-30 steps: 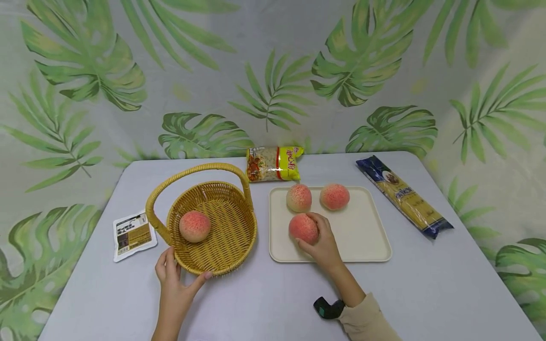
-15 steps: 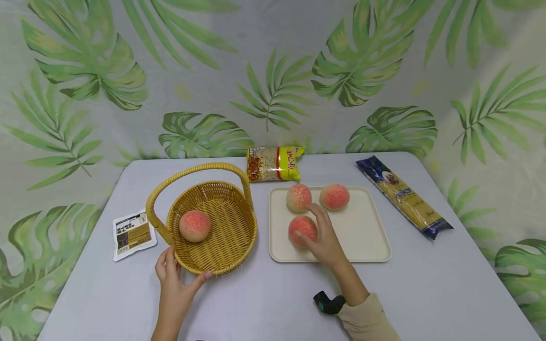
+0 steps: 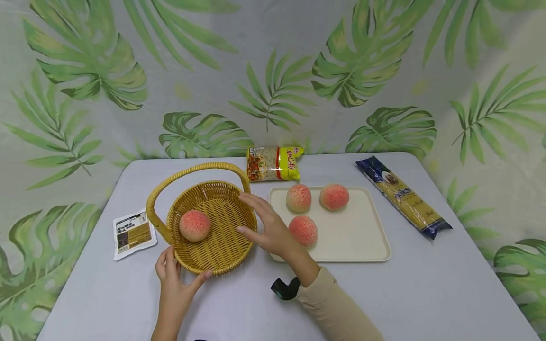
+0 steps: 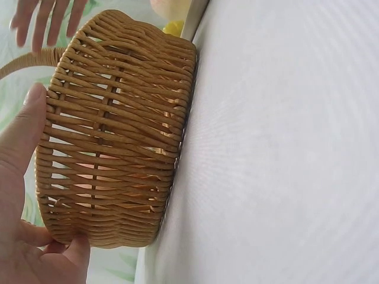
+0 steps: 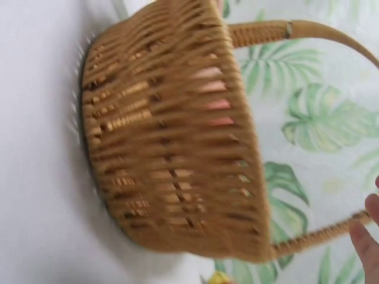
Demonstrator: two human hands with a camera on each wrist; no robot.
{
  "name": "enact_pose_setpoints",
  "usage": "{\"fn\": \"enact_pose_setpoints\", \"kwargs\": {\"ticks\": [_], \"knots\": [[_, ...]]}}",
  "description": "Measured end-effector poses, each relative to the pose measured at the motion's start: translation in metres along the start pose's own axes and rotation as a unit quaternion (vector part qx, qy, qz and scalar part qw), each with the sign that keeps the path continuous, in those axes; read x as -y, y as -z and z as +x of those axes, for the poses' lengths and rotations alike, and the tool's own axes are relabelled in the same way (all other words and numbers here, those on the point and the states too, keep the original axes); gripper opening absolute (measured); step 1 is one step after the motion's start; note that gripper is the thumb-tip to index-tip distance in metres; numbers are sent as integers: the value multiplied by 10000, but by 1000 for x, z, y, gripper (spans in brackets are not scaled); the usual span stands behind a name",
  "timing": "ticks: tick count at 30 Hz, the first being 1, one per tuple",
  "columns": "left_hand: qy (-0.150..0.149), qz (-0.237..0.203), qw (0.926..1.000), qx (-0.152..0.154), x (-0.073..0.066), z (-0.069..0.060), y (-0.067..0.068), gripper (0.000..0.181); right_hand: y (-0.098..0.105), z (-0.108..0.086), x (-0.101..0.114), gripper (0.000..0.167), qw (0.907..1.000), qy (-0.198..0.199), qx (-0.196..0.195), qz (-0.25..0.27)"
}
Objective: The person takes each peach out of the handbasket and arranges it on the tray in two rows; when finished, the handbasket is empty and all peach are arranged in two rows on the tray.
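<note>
A wicker basket (image 3: pixel 226 215) with an arched handle stands at the left of the table, one pinkish peach (image 3: pixel 195 226) lying inside it. My left hand (image 3: pixel 176 289) grips its near-left rim; in the left wrist view the thumb (image 4: pixel 34 97) presses the rim. Above the basket's right edge hovers my right hand (image 3: pixel 273 232), fingers extended and holding nothing. On the cream tray (image 3: pixel 354 241) to the right lie three more peaches: a paler one (image 3: pixel 298 197), one beside it (image 3: pixel 334 196), and a nearer one (image 3: pixel 304 230) just past my right hand.
Behind the tray and basket sits a yellow-ended food packet (image 3: pixel 273 164). A long blue-and-gold pasta packet (image 3: pixel 403 196) lies right of the tray. Left of the basket is a flat white-and-brown pouch (image 3: pixel 134 234). A leaf-patterned cloth (image 3: pixel 273 99) hangs behind the table.
My right hand has let go of the nearest peach, leaving it on the tray, and moved left to the basket's right side. My left hand stays on the basket.
</note>
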State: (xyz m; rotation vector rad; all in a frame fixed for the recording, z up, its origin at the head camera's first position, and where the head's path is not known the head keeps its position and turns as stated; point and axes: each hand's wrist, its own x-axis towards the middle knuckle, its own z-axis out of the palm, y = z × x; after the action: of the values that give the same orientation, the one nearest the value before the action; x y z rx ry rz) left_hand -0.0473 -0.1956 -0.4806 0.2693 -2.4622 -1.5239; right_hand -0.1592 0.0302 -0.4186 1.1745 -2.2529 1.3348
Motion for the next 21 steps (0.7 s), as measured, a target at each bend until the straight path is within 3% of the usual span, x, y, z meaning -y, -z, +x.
{"fn": "enact_pose_setpoints", "kwargs": {"ticks": [6,10,21], "knots": [[-1,41,10000,-13,0,0,0,106,-31,19,-7,66,9987,37,456,-206],[31,79,10000,16,-1,-1,1,107,-45,25,-12,68,9960,-161,792,-378],[95,71,9999,62,-1,-1,1,107,-62,35,-14,74,9831,-696,1597,-559]]}}
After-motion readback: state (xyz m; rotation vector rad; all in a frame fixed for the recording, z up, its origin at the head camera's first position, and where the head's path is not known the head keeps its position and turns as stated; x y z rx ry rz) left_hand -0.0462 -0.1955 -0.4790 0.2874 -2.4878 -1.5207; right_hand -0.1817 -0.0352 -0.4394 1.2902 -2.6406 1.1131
